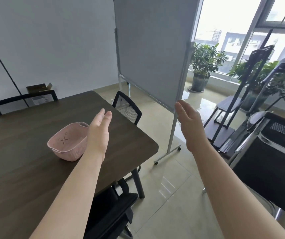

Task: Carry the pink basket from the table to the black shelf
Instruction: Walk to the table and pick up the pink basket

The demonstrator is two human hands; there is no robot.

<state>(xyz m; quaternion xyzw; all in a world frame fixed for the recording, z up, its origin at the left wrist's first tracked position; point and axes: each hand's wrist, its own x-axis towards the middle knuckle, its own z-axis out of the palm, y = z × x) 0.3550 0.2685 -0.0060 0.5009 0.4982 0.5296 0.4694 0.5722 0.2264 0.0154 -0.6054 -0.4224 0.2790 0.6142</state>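
A small pink plastic basket point(65, 142) with slotted walls sits on the dark wooden table point(26, 169), near its right end. My left hand point(98, 133) hovers flat and open just right of the basket, covering part of its right rim, palm facing right. My right hand point(190, 128) is open too, held out past the table edge over the floor, palm facing left. Neither hand holds anything. A black shelf point(274, 163) with a metal frame stands at the right.
Black mesh chairs point(128, 107) stand along the table's far and near sides. A grey whiteboard on wheels point(153, 52) stands beyond the table corner. Potted plants point(202, 66) and a black stand point(241, 94) line the window. Glossy tiled floor lies between table and shelf.
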